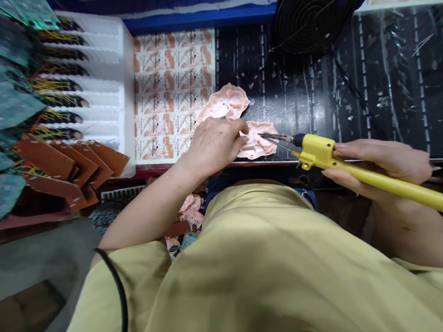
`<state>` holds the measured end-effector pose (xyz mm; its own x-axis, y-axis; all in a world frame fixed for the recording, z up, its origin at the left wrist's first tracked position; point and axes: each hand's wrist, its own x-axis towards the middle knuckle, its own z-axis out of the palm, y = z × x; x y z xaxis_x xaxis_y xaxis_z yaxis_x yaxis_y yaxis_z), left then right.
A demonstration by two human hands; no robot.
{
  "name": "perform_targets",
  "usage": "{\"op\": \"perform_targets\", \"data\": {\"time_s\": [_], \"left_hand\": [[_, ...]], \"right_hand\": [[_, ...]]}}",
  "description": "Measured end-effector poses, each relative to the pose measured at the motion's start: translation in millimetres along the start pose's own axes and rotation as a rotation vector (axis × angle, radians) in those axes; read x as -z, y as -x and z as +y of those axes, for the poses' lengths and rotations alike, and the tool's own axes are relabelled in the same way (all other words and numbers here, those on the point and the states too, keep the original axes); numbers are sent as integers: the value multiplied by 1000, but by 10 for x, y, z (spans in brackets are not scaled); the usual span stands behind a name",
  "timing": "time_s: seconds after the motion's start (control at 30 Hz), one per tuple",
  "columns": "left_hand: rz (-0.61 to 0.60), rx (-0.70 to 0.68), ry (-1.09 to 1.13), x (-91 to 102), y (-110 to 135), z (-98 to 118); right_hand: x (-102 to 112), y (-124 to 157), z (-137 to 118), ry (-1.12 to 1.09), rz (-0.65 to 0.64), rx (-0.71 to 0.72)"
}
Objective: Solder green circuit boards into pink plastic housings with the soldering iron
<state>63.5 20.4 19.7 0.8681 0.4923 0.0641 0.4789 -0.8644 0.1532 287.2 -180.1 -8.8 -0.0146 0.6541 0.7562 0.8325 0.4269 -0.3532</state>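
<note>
Soldering appears to be the step in hand, as we lean over the near edge of the surface with the metal tip of a yellow soldering tool at the nearer pink shell. That shell lies right beside the near edge, hollow side up, and the farther pink shell sits just beyond it, toward the far edge, partly over a printed sheet. Our right grip is clasped around the tool's handle, thumb and fingers on opposite sides. Our left grip is bent over the shells with thumb and forefinger close together at the nearer one; we cannot tell whether they pinch a small part or merely steady the plastic. As we judge it, the next move calls for a still tip, a still shell and fingertips kept clear of the hot end. The exact contact point is too small to make out, and so is any wire or solder there. Our left hand hides some of both shells, the tool's cord runs off the right side of the view, and the fan near the far edge is cut off at the top.
</note>
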Motion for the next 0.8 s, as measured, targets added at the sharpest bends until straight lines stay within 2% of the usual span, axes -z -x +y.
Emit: {"op": "perform_targets", "data": {"time_s": [0.2,0.43,0.6,0.67,0.77,0.8], "left_hand": [[14,11,9,-19,-30,2],[-3,43,7,-1,-41,20],[-20,49,23,-1,-56,23],[-24,45,22,2,-57,21],[-19,26,10,3,-57,22],[-20,22,2,5,-57,26]], "right_hand": [[-106,-15,91,-187,10,-5],[-125,-145,147,-238,-56,85],[-29,-219,186,-194,-160,131],[26,-221,186,-167,-101,97],[79,-182,173,-155,69,-4],[86,-155,170,-151,83,-16]]}}
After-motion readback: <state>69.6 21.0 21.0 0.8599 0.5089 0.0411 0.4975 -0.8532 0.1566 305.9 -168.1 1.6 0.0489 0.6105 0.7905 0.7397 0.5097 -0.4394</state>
